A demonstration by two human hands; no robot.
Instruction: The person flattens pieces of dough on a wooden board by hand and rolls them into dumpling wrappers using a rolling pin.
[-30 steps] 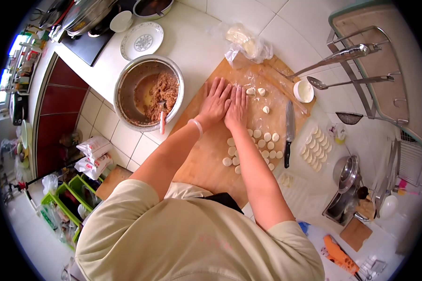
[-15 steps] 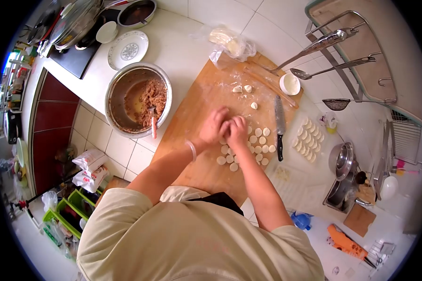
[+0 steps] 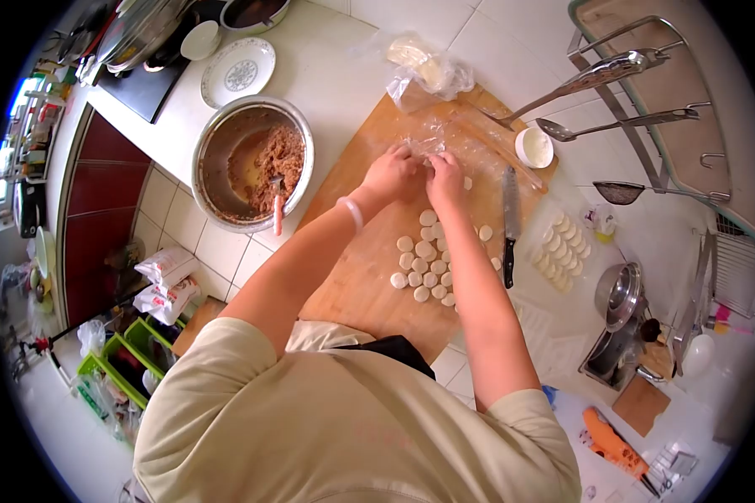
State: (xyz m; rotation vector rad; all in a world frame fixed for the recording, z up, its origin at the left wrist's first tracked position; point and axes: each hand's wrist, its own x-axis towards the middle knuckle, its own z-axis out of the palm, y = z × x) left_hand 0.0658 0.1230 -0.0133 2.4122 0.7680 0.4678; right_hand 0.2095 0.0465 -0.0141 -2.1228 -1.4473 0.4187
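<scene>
Both hands are over the upper part of a floured wooden board (image 3: pixel 344 243). My left hand (image 3: pixel 392 173), with a pale band at the wrist, has its fingers curled inward. Close beside it, my right hand (image 3: pixel 445 178) is also closed, its fingertips turned toward the left. Whatever they hold is too small or hidden to make out. Below the hands lie several flattened dough rounds (image 3: pixel 422 293), some partly behind my right forearm. One more piece (image 3: pixel 467 183) sits just right of my right hand. A knife (image 3: pixel 510 222) lies along the board's right side.
Left of the board stands a metal pot (image 3: pixel 203 172) of minced filling with a pink-handled utensil. A plate (image 3: pixel 256 74), bagged dough (image 3: pixel 428 67), a rolling pin (image 3: pixel 503 151) and a white bowl (image 3: pixel 534 147) are farther back. Shaped dumplings (image 3: pixel 562 247) sit at the right.
Since the flat-handed pose one second ago, both hands have curled, come back toward me, then moved up the board again. The small pieces near the rolling pin are no longer all visible.
</scene>
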